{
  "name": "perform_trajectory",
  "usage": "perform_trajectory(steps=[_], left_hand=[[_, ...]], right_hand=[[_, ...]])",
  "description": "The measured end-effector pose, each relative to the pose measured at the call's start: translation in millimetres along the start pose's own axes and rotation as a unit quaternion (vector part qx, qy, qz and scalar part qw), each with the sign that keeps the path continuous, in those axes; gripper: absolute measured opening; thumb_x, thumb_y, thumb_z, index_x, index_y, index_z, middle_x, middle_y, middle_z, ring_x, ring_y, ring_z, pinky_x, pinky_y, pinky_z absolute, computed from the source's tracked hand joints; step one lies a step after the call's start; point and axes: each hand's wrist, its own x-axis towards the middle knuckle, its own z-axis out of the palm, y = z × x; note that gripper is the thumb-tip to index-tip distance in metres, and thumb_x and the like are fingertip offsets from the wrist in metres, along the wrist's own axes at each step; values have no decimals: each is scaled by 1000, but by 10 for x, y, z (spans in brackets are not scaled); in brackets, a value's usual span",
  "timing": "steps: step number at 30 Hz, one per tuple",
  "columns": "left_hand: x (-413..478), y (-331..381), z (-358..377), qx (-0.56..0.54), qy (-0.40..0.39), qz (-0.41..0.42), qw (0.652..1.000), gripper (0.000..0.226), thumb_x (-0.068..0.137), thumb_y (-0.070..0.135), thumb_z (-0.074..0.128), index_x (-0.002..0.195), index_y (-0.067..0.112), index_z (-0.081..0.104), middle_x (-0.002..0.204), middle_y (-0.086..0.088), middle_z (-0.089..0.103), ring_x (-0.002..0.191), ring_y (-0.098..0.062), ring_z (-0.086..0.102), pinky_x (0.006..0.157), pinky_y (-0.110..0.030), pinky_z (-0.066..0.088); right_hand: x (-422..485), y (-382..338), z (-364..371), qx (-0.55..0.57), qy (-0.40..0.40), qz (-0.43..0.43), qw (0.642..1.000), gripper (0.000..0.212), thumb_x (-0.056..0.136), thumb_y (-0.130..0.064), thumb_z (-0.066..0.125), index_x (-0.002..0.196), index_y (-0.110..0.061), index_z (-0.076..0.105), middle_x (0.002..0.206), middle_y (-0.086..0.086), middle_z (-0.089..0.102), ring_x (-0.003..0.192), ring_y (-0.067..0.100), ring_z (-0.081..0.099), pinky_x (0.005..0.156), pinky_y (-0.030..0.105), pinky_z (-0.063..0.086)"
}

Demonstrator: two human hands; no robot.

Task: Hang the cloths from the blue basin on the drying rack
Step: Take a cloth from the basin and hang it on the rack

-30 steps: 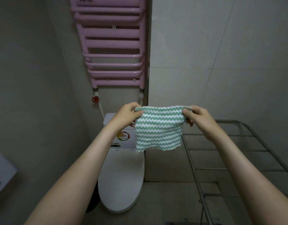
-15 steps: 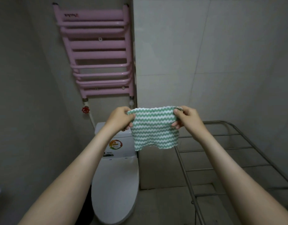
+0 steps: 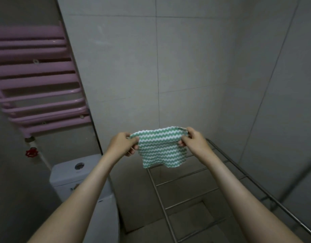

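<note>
A small cloth (image 3: pixel 161 149) with green and white zigzag stripes hangs spread between both hands at chest height. My left hand (image 3: pixel 123 143) pinches its upper left corner and my right hand (image 3: pixel 193 142) pinches its upper right corner. The cloth's lower edge hangs just above the far left corner of the metal drying rack (image 3: pixel 189 174), whose thin horizontal bars run to the right and toward me. The blue basin is out of view.
A white toilet (image 3: pixel 75 178) with its cistern stands at the lower left, beside the rack. On the left wall is a pink towel radiator (image 3: pixel 37 88) with a red valve (image 3: pixel 31 153) under it. Grey tiled walls close in behind and to the right.
The view has swung to the right, so the radiator and toilet slid left. Both hands carried the stretched cloth to the right, over the rack's far left corner.
</note>
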Motion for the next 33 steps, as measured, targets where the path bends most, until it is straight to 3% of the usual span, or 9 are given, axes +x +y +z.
perform_trajectory(steps=[4,7,15,19,23,26,28,31,33], left_hand=[[258,37,189,-9,-8,5,1000,10,91,15,58,96,7,59,54,-1,60,35,-9,47,39,-18,39],[432,-19,289,-13,-18,0,1000,5,91,14,58,87,11,58,48,2,57,34,-9,46,39,-18,37],[1110,-573,557,92,-127,-43,987,24,91,14,57,68,9,56,44,3,55,29,-4,42,33,-15,35],[1567,-1000,768,187,-179,-58,964,38,89,20,58,51,14,58,29,4,46,27,-5,41,37,-14,36],[1843,-1353,1001,193,-230,-98,949,38,93,12,52,55,7,58,29,6,49,24,-2,43,33,-12,38],[1962,-1546,1160,135,-231,-143,953,26,94,3,47,69,-2,53,53,-9,63,35,-11,56,41,-21,50],[2107,-1640,1266,136,-213,-151,956,16,93,5,48,90,-8,56,84,-25,68,64,-26,69,62,-37,59],[2227,-1708,1377,185,-171,-137,958,33,92,9,49,120,-8,52,114,-26,63,95,-34,65,79,-38,55],[2240,-1709,1447,225,-180,-109,951,55,90,15,56,136,-9,36,129,-24,53,114,-36,56,92,-38,47]], right_hand=[[261,155,-101,-25,26,-5,999,18,92,-1,46,83,-13,57,69,5,60,68,21,58,76,43,51],[475,295,-77,-52,48,4,997,14,89,-3,51,85,-10,63,78,11,63,80,32,61,80,50,50],[943,979,275,-148,67,73,984,13,86,-1,52,87,6,63,81,23,65,80,36,62,76,49,50],[1198,1419,580,-227,37,138,963,15,87,-4,52,89,7,62,87,25,66,85,35,62,70,36,43],[1359,1846,881,-248,18,198,948,18,88,-5,53,94,10,62,93,27,66,91,37,61,75,38,41],[1468,1991,1008,-245,29,212,946,18,88,-4,54,99,7,63,99,25,66,96,35,61,77,36,39],[1619,2113,1090,-225,49,218,948,22,88,-3,56,107,6,61,104,24,65,99,34,60,79,34,39],[1693,2245,1227,-127,31,228,965,52,86,-2,62,134,-2,41,121,16,53,107,30,55,86,35,44],[1643,2348,1302,-105,-25,199,974,67,86,-5,65,143,-8,31,126,6,44,113,21,48,91,33,44]])
